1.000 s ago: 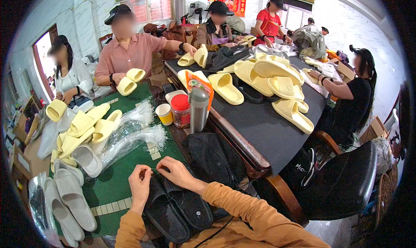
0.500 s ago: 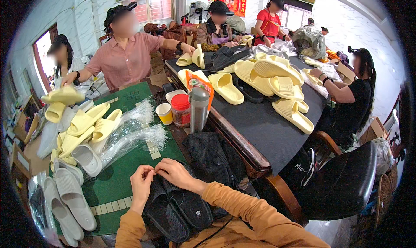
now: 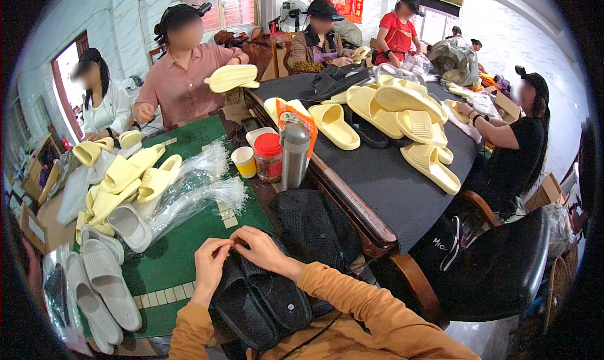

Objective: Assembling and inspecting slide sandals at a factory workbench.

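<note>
A pair of black slippers (image 3: 281, 298) lies against my front at the table's near edge, soles down and side by side. My left hand (image 3: 210, 264) is at their far end, thumb and fingers pinched together. From the right, my right hand (image 3: 263, 253) reaches over the slippers, its fingertips also pinched and meeting those of the left. Whatever is between the fingertips is too small to make out. Bundles of clear plastic strands (image 3: 214, 196) lie on the green mat (image 3: 182, 269) beyond my left hand.
Grey slippers (image 3: 112, 283) and yellow slippers (image 3: 129, 171) are piled on the left. A steel flask (image 3: 294, 157), a red-lidded jar (image 3: 268, 158) and a paper cup (image 3: 243, 163) stand ahead. More yellow slippers (image 3: 377, 111) cover the black table (image 3: 377, 190). Several co-workers sit or stand around.
My hands stay pinched together at the slippers, almost unmoved. The co-worker in pink has drawn yellow slippers from the black table toward their body, and the slipper in their other hand is now down.
</note>
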Demonstrator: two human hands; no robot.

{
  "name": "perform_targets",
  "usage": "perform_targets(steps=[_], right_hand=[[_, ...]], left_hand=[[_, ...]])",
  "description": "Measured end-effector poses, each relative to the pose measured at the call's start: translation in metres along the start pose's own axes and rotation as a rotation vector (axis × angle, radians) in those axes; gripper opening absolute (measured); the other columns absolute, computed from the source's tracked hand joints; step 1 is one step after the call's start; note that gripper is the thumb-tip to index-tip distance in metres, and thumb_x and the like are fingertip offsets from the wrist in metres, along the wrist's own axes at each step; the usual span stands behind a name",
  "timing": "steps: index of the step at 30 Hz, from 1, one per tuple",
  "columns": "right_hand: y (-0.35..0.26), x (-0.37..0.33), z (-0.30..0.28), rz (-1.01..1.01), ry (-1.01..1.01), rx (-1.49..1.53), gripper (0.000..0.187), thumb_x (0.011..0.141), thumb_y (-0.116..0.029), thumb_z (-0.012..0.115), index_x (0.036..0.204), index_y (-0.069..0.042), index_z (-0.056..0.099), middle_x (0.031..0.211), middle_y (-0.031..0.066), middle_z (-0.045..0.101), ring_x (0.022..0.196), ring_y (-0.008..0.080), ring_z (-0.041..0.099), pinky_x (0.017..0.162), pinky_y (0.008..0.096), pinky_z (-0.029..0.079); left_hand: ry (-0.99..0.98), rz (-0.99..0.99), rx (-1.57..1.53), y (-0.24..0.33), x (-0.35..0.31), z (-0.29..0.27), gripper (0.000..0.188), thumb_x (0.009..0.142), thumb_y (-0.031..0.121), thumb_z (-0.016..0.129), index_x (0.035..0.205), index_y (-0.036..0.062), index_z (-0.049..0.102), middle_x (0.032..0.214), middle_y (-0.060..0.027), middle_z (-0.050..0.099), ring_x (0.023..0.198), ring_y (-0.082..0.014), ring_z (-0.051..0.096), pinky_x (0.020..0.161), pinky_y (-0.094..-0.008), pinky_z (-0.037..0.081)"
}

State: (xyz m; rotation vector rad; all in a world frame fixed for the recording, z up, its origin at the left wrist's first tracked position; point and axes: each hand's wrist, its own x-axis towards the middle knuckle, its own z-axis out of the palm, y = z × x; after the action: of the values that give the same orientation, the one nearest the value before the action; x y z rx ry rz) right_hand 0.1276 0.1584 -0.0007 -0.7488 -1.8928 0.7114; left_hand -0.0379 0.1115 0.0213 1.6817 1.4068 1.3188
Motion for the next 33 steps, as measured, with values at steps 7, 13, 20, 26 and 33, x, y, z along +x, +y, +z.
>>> perform_targets(steps=[7,13,20,26,33], right_hand=[[0.007,-0.001,0.002,0.045,0.02,-0.102,0.01,0.081,-0.006,0.064,0.09,-0.004,0.061,0.087,0.0132,0.06,0.084,0.0349,0.061,0.073,0.0434,0.05],[0.003,0.0,0.002,0.015,0.021,-0.075,0.008,0.082,-0.006,0.064,0.088,-0.004,0.06,0.087,0.0124,0.06,0.084,0.034,0.061,0.073,0.0426,0.05],[0.002,-0.001,-0.001,-0.009,0.012,0.019,0.011,0.083,-0.006,0.065,0.091,-0.003,0.059,0.088,0.0119,0.06,0.086,0.0334,0.061,0.076,0.0411,0.05],[0.008,0.001,0.0,0.03,0.042,-0.082,0.009,0.083,-0.003,0.062,0.092,-0.003,0.06,0.086,0.0134,0.06,0.082,0.0327,0.06,0.074,0.0404,0.049],[0.012,0.005,0.004,-0.025,0.166,-0.177,0.009,0.078,-0.002,0.061,0.086,-0.007,0.063,0.082,0.0132,0.06,0.081,0.0342,0.06,0.073,0.044,0.049]], left_hand=[[0.071,-0.128,-0.131,-0.005,0.0,-0.001,0.008,0.089,0.002,0.064,0.096,-0.0012,0.067,0.085,-0.0048,0.068,0.07,-0.0093,0.058,0.063,-0.0241,0.047],[-0.001,-0.138,-0.118,-0.003,0.0,-0.001,0.007,0.089,0.001,0.064,0.095,-0.0008,0.064,0.085,-0.0035,0.066,0.07,-0.0089,0.058,0.064,-0.0236,0.048],[-0.006,-0.138,-0.103,-0.008,0.002,0.003,0.005,0.089,0.001,0.064,0.094,-0.0009,0.065,0.084,-0.0016,0.064,0.07,-0.0079,0.057,0.064,-0.0232,0.047],[0.049,-0.108,-0.049,-0.005,0.002,0.002,0.004,0.091,0.003,0.063,0.094,0.0002,0.064,0.083,-0.0011,0.064,0.069,-0.0073,0.056,0.062,-0.0226,0.046],[0.134,-0.077,-0.096,-0.007,0.001,0.002,0.006,0.09,0.006,0.066,0.093,0.0008,0.066,0.08,0.0,0.064,0.068,-0.006,0.055,0.062,-0.0221,0.046]])
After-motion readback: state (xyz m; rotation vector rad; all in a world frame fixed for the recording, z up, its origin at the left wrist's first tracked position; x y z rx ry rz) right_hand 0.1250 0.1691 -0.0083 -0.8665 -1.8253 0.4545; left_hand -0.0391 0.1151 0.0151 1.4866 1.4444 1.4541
